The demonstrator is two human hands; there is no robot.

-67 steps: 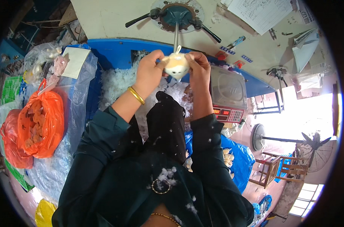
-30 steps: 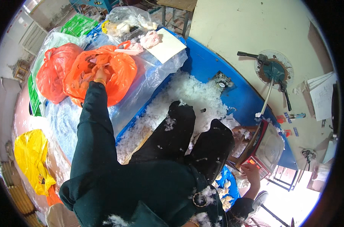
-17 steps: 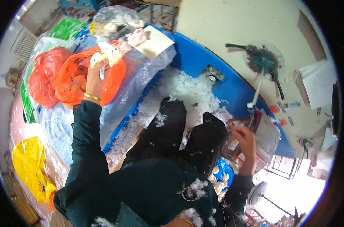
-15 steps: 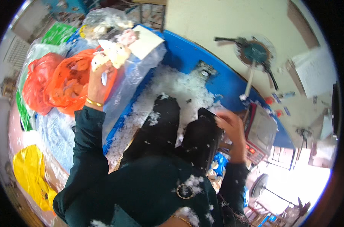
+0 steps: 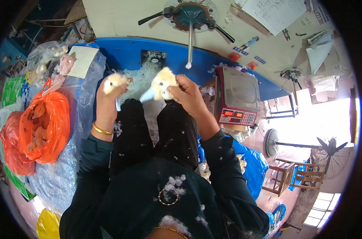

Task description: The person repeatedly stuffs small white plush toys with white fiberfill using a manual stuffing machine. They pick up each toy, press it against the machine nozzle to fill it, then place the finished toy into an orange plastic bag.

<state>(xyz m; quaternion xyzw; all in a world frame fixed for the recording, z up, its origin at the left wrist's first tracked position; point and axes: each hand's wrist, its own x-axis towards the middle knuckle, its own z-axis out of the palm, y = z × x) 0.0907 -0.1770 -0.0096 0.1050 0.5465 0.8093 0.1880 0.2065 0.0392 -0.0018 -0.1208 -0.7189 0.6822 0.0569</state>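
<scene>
My left hand (image 5: 108, 104) grasps a cream plush (image 5: 114, 81), shape unclear, and my right hand (image 5: 190, 96) pinches a second plush (image 5: 161, 84) near my knees (image 5: 130, 111), where a slack pinch could drop it into fluff (image 5: 136, 79)

The left hand (image 5: 106, 101) has swung off the orange bag (image 5: 58, 145) to eleven o'clock from the chest (image 5: 143, 195), down to one plush piece (image 5: 114, 82); the right hand (image 5: 189, 95), empty moments ago, pinches the other piece (image 5: 163, 83) at twelve.

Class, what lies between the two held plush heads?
In the head view, loose white stuffing shows through the gap between the plush head in the left hand and the other plush head in the right hand.
</scene>
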